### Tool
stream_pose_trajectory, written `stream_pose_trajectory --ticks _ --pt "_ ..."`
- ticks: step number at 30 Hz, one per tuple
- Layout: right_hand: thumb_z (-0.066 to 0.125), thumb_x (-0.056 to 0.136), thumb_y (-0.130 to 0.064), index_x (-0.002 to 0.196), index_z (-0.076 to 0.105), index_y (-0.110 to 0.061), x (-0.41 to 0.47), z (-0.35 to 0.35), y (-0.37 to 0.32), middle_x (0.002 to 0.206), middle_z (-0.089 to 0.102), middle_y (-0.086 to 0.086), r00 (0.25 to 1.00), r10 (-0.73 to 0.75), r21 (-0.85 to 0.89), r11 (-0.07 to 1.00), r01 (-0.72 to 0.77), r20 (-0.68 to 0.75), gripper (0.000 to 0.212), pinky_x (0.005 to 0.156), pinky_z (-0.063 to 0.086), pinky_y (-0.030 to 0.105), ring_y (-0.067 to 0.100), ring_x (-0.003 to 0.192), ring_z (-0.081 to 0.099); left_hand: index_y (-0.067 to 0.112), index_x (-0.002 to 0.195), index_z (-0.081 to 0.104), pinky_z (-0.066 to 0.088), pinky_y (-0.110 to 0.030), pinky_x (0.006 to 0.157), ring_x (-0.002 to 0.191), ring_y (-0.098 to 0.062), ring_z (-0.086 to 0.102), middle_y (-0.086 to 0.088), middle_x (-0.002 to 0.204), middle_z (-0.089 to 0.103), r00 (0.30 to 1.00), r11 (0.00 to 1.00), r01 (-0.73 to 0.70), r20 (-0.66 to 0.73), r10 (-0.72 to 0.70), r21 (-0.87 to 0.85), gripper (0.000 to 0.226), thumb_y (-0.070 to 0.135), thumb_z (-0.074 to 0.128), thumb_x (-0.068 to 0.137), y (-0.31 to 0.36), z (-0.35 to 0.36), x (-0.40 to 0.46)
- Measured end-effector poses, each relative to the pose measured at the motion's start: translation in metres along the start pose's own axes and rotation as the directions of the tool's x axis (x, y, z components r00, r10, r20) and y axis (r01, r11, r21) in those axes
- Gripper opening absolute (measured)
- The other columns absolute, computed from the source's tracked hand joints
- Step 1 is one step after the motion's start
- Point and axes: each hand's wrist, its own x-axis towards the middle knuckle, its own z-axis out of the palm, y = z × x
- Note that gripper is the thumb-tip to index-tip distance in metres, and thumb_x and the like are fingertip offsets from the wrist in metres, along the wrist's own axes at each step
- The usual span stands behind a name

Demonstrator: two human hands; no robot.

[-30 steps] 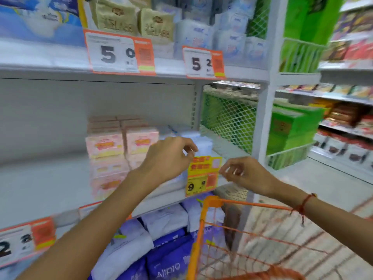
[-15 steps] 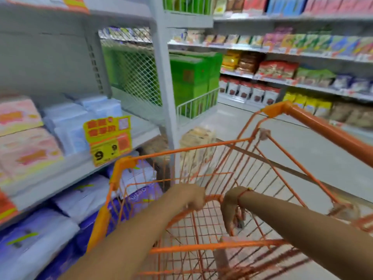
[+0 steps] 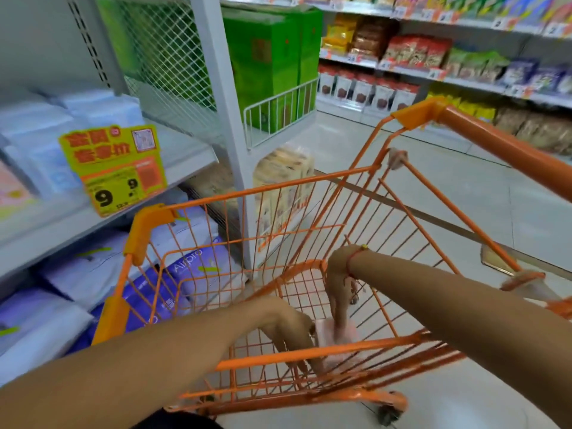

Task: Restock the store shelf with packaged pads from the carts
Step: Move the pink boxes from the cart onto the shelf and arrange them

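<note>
Down inside the orange cart (image 3: pixel 309 196), both hands close round a pink pack (image 3: pixel 337 334) lying on its floor: the left hand (image 3: pixel 291 329) grips one side, the right hand (image 3: pixel 337 292) reaches straight down onto its top, likely to lift it out together. Beyond, the shelf (image 3: pixel 185 156) with its yellow tag (image 3: pixel 114 168) holds pale blue packs (image 3: pixel 46 168), with room beside them.

The cart (image 3: pixel 272 193) is bright orange wire mesh with solid orange corner caps. In its bottom lies a pale pink pack (image 3: pixel 339 334). The shelf (image 3: pixel 188 153) is light grey, carrying a yellow price tag (image 3: pixel 113 168) with orange lettering and black numerals. Pale blue packs (image 3: pixel 62 128) sit above; purple and white packs (image 3: pixel 173 274) below. Green boxes (image 3: pixel 266 57) stand behind white diamond mesh (image 3: pixel 167 57). A red string (image 3: pixel 353 261) circles the right wrist.
</note>
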Motion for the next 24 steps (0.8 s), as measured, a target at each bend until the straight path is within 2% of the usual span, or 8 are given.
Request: stream_pose_trajectory --ticks 4,7,9,11,14,19,21,24 --pt "0.045 0.098 -0.03 0.144 0.034 -0.005 0.008 -0.008 0.017 0.152 0.032 0.008 0.998 -0.034 0.201 0.979 0.042 -0.043 0.053 0.112 0.025 0.032 0.023 0.141 0.029 -0.004 0.126 0.052 0.051 -0.026 0.091 0.113 -0.024 0.061 -0.017 0.129 0.059 0.994 0.996 0.009 -0.104 -0.019 -0.091 0.049 0.022 0.067 0.087 -0.004 -0.024 -0.013" --pt "0.036 0.101 -0.031 0.146 0.029 -0.005 0.012 -0.02 0.027 0.155 0.025 0.007 0.994 -0.058 0.408 0.908 0.092 -0.097 0.052 0.114 0.02 0.03 0.021 0.143 0.024 -0.003 0.135 0.043 0.057 -0.026 0.082 0.098 -0.022 0.066 -0.02 0.128 0.06 0.962 0.989 -0.008 -0.269 -0.034 -0.15 0.061 0.016 0.071 0.084 -0.017 -0.044 -0.032" --pt "0.041 0.1 -0.031 0.141 0.037 -0.001 0.015 -0.029 0.03 0.146 0.04 0.011 0.984 -0.129 0.676 0.715 0.181 -0.126 0.051 0.114 0.029 0.031 0.025 0.135 0.04 0.007 0.143 0.03 0.057 -0.03 0.082 0.098 -0.025 0.067 -0.018 0.133 0.055 0.928 0.972 -0.088 -0.374 0.0 -0.218 0.074 0.017 0.072 0.083 -0.025 -0.053 -0.051" --pt "0.051 0.094 -0.046 0.134 0.048 -0.004 0.011 -0.041 0.029 0.129 0.059 0.011 0.929 -0.363 0.822 0.509 0.256 -0.064 0.058 0.103 0.046 0.034 0.026 0.12 0.057 0.018 0.145 0.028 0.059 -0.027 0.076 0.095 -0.021 0.068 -0.011 0.132 0.057 0.889 0.946 -0.187 -0.455 0.048 -0.265 0.081 0.022 0.076 0.08 -0.034 -0.061 -0.07" --pt "0.041 0.091 -0.058 0.116 0.058 -0.018 -0.012 -0.058 0.025 0.114 0.063 0.002 0.878 -0.441 0.822 0.418 0.387 -0.189 0.05 0.092 0.05 0.03 0.019 0.105 0.062 0.011 0.131 0.049 0.056 -0.019 0.066 0.09 -0.015 0.065 -0.004 0.112 0.066 0.768 0.941 -0.288 -0.629 0.117 -0.176 0.063 0.028 0.077 0.077 -0.043 -0.069 -0.099" --pt "0.035 0.089 -0.061 0.1 0.059 -0.019 -0.047 -0.069 0.016 0.087 0.059 -0.001 0.788 -0.345 0.837 0.014 0.547 -0.51 0.05 0.073 0.045 0.022 0.014 0.075 0.051 0.02 0.109 0.061 0.051 -0.014 0.075 0.09 -0.009 0.062 0.004 0.108 0.066 0.493 0.782 -0.599 -0.849 0.189 -0.174 0.027 0.027 0.069 0.084 -0.041 -0.074 -0.139" --pt "0.037 0.085 -0.062 0.104 0.06 -0.018 -0.052 -0.067 0.011 0.09 0.061 0.001 0.736 -0.352 0.811 -0.152 0.565 -0.578 0.053 0.073 0.046 0.023 0.014 0.078 0.055 0.019 0.115 0.057 0.053 -0.022 0.079 0.088 -0.011 0.065 0.002 0.107 0.067 0.422 0.664 -0.718 -0.889 0.179 -0.207 0.033 0.025 0.068 0.085 -0.043 -0.071 -0.149" --pt "0.042 0.081 -0.064 0.116 0.06 -0.018 -0.06 -0.072 -0.003 0.109 0.06 0.006 0.647 -0.347 0.734 -0.315 0.602 -0.679 0.061 0.082 0.047 0.027 0.018 0.094 0.056 0.028 0.104 0.062 0.051 -0.017 0.067 0.073 -0.002 0.065 0.006 0.091 0.069 0.291 0.58 -0.8 -0.945 0.148 -0.156 0.015 0.033 0.062 0.09 -0.05 -0.063 -0.169"
